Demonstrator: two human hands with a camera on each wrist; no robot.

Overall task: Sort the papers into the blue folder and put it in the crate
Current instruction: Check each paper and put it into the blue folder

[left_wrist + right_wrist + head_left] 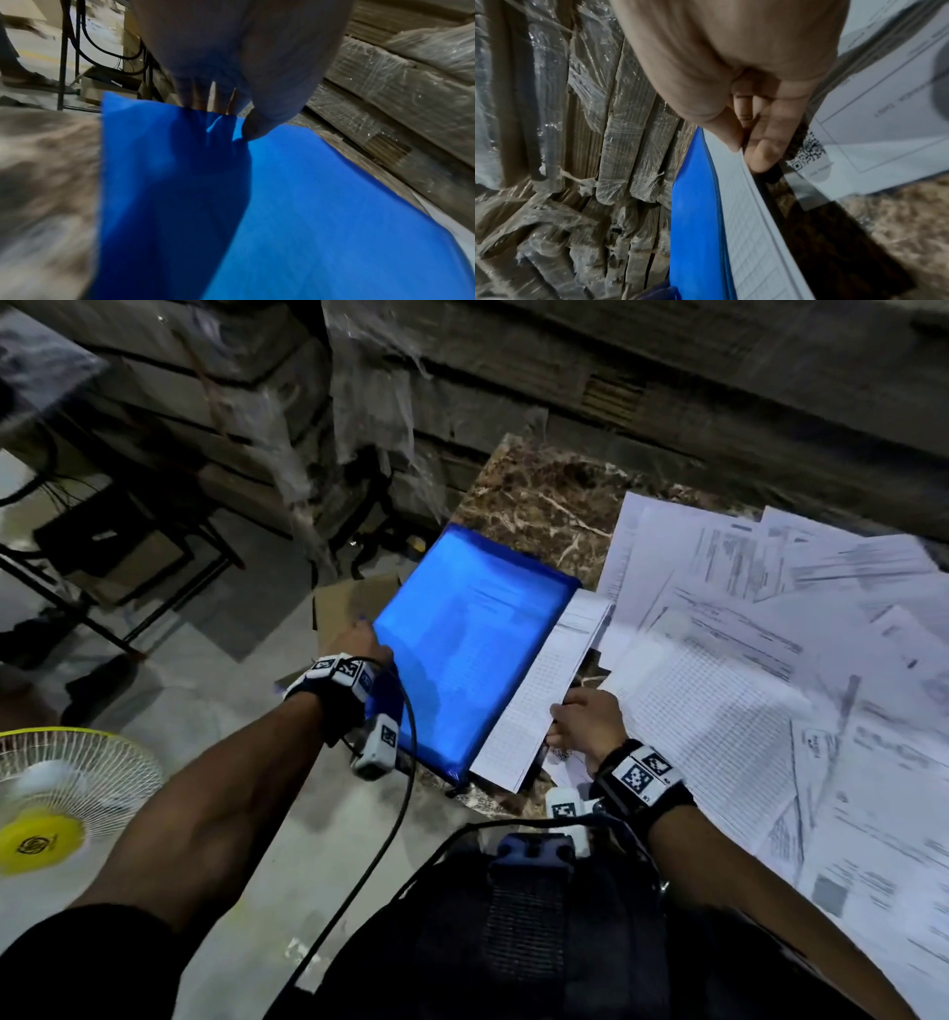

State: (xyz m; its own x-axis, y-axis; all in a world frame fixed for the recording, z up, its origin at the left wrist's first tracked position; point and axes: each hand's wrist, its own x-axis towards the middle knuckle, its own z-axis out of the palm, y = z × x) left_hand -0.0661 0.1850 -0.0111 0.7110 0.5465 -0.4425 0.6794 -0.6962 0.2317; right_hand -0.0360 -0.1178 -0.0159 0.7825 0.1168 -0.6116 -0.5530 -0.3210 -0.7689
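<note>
The blue folder (470, 644) is held tilted over the left end of the marble table (534, 505). My left hand (364, 636) grips its left edge, thumb on top and fingers under, as the left wrist view shows on the folder (282, 203). A sheaf of gridded papers (539, 695) sticks out of the folder's right side. My right hand (585, 719) pinches the near edge of those papers (752, 223), thumb above and fingers below, beside the folder's blue edge (695, 213). No crate is in view.
Many loose printed sheets (770, 660) cover the table to the right. Shrink-wrapped cardboard stacks (565, 392) rise behind it. A flat cardboard piece (349, 603) lies on the floor to the left, and a fan with a yellow hub (46, 814) stands at the lower left.
</note>
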